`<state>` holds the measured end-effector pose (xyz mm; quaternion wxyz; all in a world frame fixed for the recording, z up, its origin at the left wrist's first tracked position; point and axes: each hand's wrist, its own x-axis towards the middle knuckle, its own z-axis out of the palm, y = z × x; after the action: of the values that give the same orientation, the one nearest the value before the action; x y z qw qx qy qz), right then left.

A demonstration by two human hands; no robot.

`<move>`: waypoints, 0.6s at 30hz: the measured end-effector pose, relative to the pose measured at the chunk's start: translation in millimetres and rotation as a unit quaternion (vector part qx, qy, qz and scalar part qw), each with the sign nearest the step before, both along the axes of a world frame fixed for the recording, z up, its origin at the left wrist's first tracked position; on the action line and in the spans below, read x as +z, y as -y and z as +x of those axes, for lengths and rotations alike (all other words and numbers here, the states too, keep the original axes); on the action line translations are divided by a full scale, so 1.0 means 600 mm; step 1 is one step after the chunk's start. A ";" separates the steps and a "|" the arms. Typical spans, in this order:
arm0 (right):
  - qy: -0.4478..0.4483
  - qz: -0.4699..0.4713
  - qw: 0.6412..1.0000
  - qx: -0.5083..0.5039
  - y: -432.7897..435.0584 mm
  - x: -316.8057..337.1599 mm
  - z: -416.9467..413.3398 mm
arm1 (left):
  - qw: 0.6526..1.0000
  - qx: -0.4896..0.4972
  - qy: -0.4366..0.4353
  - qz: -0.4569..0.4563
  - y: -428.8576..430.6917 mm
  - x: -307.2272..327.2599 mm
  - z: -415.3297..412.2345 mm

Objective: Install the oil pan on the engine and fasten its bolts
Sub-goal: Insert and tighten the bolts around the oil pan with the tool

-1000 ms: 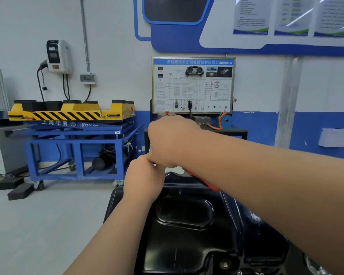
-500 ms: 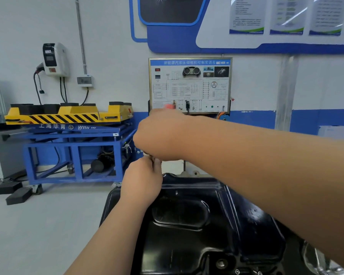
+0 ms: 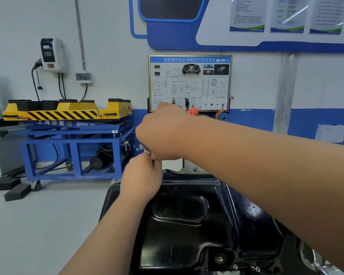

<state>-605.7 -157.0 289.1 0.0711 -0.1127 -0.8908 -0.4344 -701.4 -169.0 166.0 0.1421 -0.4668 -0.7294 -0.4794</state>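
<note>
As the right hand (image 3: 167, 135) grips a red-handled driver (image 3: 193, 111) and the left hand (image 3: 141, 176) seemingly pinches its socket (image 3: 146, 149), fastening the oil pan (image 3: 187, 231) at its far rim needs square seating.

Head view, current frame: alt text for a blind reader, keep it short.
Two bare hands meet over the far rim of a black oil pan: the right hand grips a tool with an orange-red handle, and the left hand is curled just under its silver head, what it holds hidden. Behind stand a blue and yellow lift table and a diagram panel.
</note>
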 end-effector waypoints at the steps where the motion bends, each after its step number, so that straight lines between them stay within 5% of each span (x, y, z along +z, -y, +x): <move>1: 0.012 -0.012 1.000 0.008 -0.002 0.002 -0.001 | 1.000 -0.001 -0.001 0.000 0.000 0.000 0.000; 11: 0.047 -0.033 0.994 0.097 -0.003 0.035 0.016 | 0.997 0.037 -0.027 0.059 0.008 0.001 0.008; 18: -0.057 -0.067 0.993 0.078 -0.047 0.058 0.065 | 0.996 -0.041 -0.063 0.052 -0.032 0.050 0.038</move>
<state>-566.8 -129.1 323.7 0.1480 -0.0722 -0.9185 -0.3595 -678.5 -149.7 195.9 0.1921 -0.5174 -0.6731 -0.4922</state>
